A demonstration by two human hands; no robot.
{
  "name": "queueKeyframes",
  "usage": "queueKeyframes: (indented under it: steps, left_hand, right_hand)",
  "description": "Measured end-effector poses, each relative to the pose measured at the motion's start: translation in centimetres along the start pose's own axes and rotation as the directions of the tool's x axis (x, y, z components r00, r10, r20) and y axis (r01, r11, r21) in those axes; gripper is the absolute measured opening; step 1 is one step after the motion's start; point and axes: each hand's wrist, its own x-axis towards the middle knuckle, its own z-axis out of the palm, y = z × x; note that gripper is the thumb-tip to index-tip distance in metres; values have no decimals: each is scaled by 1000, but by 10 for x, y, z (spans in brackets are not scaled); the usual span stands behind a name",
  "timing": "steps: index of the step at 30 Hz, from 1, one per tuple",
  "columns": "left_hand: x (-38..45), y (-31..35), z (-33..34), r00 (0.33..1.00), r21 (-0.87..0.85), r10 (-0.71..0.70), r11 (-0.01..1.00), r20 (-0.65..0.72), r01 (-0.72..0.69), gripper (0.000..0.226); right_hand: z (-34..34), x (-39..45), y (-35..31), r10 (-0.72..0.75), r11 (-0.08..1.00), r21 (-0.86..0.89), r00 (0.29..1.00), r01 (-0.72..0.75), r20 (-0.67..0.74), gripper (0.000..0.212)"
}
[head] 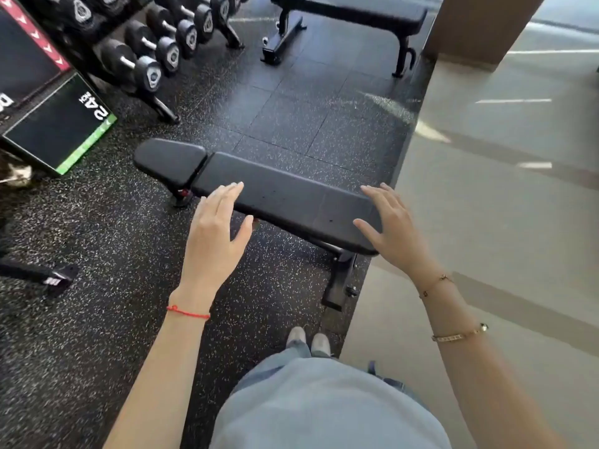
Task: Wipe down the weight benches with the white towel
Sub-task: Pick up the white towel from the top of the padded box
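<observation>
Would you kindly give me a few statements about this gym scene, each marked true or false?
1. Both hands are open, holding nothing. True: the left hand and right hand have straight fingers.
2. A white towel lies on the near bench. False: no towel is in view.
3. A second bench stands farther back. True.
4. The dumbbells lie scattered on the floor. False: they sit on a rack.
5. The left wrist wears a red string. True.
</observation>
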Motion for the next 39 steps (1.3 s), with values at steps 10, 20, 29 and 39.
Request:
queueKeyframes:
  steps: [10,20,29,39]
  left_hand:
    - [-44,-44,-18,967,3,-239,971,-94,240,49]
    - [-77,-134,-57,835,5,-498,858,-236,513,47]
    - [-63,-282,-144,724,45,-612,753,-320,657,47]
    - [-22,-433,-224,635,9,-699,670,-330,742,48]
  right_hand:
    - [33,30,-42,-114,993,22,989,113,94,58]
    - [119,116,-141,-369,925,48,862,377,348,59]
    - [237,226,-298,-496,865,154,763,478,414,59]
    - [346,334,-439,-584,808,233,681,541,442,57]
